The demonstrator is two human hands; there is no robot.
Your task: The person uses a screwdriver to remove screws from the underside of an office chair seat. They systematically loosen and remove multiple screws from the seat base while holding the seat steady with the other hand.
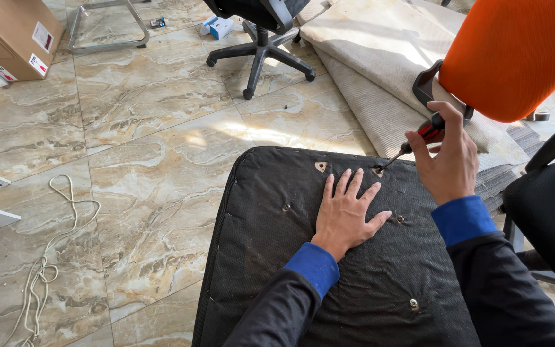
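- The left hand (347, 215) lies flat, palm down, on the black fabric underside of a chair seat (271, 270); its fingers (343, 186) are spread open and grip nothing, pointing toward 12 o'clock.
- The right hand (448, 160) is at 2 o'clock from the left hand, with its fingers closed round the red and black handle of a screwdriver (412, 142).
- The screwdriver slants down toward 8 o'clock, and its tip meets a mounting hole (378, 171) near the far edge of the seat, just beside the left hand's fingertips.
- Another torn hole (320, 166) shows at 11 o'clock from the left hand, near the same far edge.
- Small metal fittings sit in the fabric: one (286, 207) at 9 o'clock from the left hand, one (400, 219) at 3 o'clock just past the thumb, and one (413, 304) at 5 o'clock, nearer the camera.
- Both arms wear dark sleeves with blue cuffs.
- An orange chair back (515, 54) fills the upper right, at 1 o'clock from the right hand.
- On the marble tile floor (155, 128) a black swivel chair base (261, 54) stands at 12 o'clock, a cardboard box (8, 35) rests at 10 o'clock, and a white cord (46, 257) lies looped at 9 o'clock.
- Folded beige carpet (367, 51) lies beyond the seat, at 1 o'clock.
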